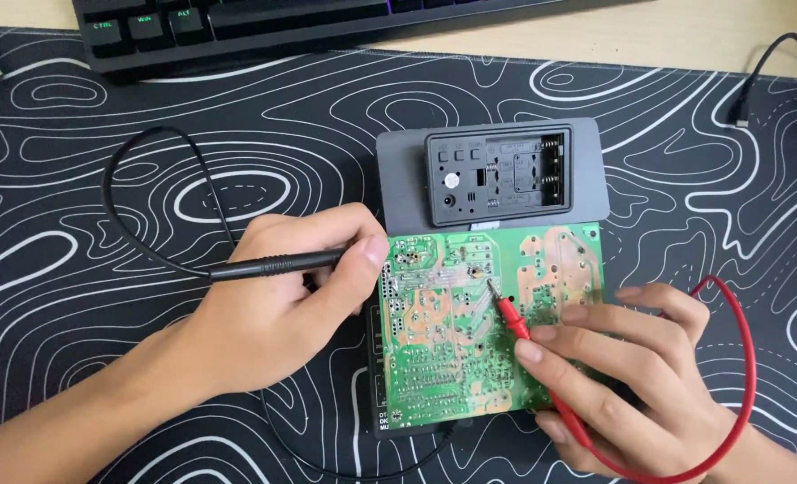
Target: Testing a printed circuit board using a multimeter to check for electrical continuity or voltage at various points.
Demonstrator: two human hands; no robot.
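A green circuit board (456, 358) lies solder side up on top of a black meter whose edge shows below it. My left hand (282, 296) grips a black test probe (273, 265), its tip hidden by my thumb at the board's upper left corner. My right hand (631, 367) holds a red test probe (510, 315) like a pen, its metal tip touching a solder joint near the board's middle top. A red lead (746, 358) loops out to the right of that hand.
A grey device case (586, 148) with an open battery bay lies just behind the board. A black keyboard (237, 27) sits at the far edge of the patterned black desk mat (103, 358). The black lead (138, 143) loops left. Another black cable (766, 63) runs at the upper right.
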